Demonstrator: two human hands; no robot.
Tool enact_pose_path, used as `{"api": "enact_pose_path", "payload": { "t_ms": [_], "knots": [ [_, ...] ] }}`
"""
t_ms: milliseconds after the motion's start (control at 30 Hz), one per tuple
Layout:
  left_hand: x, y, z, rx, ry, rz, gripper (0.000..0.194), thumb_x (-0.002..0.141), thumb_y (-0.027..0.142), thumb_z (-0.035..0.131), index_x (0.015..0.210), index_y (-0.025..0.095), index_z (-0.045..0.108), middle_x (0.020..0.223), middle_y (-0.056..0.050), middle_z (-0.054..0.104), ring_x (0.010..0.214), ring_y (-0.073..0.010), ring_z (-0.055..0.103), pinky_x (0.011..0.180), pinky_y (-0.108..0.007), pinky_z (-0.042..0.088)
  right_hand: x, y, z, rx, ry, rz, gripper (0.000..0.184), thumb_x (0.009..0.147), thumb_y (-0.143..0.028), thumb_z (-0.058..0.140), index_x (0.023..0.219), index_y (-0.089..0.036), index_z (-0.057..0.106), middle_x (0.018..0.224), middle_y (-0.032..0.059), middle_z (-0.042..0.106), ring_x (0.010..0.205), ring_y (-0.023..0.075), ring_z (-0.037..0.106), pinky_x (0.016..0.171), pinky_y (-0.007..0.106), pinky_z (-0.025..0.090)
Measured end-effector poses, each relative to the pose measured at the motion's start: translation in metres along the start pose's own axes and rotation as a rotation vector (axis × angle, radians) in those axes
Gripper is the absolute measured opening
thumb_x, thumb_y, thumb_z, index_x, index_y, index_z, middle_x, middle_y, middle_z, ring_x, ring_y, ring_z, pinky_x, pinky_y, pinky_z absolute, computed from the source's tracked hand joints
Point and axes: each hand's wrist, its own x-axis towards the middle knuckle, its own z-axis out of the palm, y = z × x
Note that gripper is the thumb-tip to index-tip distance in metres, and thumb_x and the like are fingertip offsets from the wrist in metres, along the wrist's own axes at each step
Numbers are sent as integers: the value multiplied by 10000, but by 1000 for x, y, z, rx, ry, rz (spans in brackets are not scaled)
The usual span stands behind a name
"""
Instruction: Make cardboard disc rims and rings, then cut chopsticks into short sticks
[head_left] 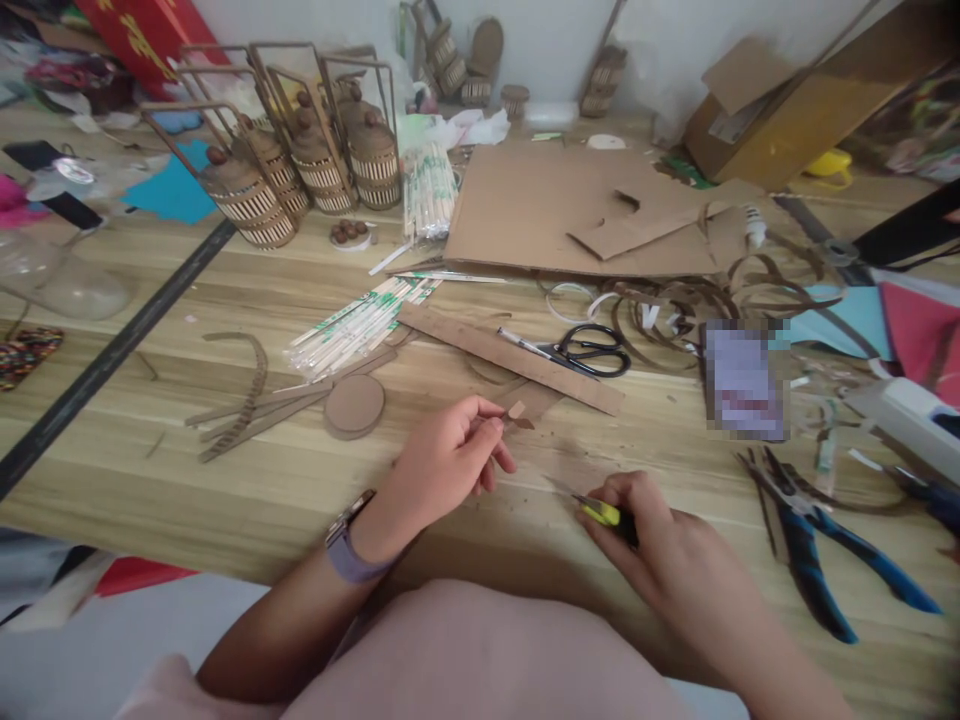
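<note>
Between the thumb and fingers of my left hand (459, 448) is a small piece of brown cardboard (519, 416), part of it covered by the fingers. My right hand (651, 530) is wrapped round a yellow and black utility knife (600, 510). Its blade is out and points toward my left hand, apart from the cardboard piece. Just beyond my hands lie a long cardboard strip (517, 360), black-handled scissors (596, 352) and a pen (525, 345). A round cardboard disc (355, 405) rests to the left of my left hand.
Pliers with blue handles (817, 540) lie at the right. Several lidded baskets with tall handles (251, 200) stand back left, near bundles of wrapped chopsticks (360, 325). A large cardboard sheet (540, 210) and curled strips (675, 310) occupy the far side of the wooden table (247, 500).
</note>
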Motion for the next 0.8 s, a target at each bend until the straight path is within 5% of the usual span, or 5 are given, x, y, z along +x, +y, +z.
{"api": "enact_pose_path", "payload": {
  "t_ms": [267,500,800],
  "knots": [
    [1,3,1,-184,-68,-76,140,929,290,468,869,175,520,606,13,658,411,-79,527,398,-173,396,26,-32,-8,81,-52,-73,427,1024,-388,324,1373,-148,385,867,97,746,579,211,702,473,297,519],
    [4,5,-3,-338,-134,-158,114,920,276,499,905,168,533,567,15,650,379,-73,521,366,-157,359,34,-34,-9,-55,45,-126,437,1023,-344,335,1396,-135,419,908,112,743,666,233,718,542,336,555],
    [3,2,-2,-343,-145,-152,145,914,304,518,907,161,542,577,7,651,390,-73,528,377,-160,367,35,-37,-12,-2,-68,-87,444,993,-298,401,1421,-189,448,980,101,750,675,231,729,531,337,565]
  ]
}}
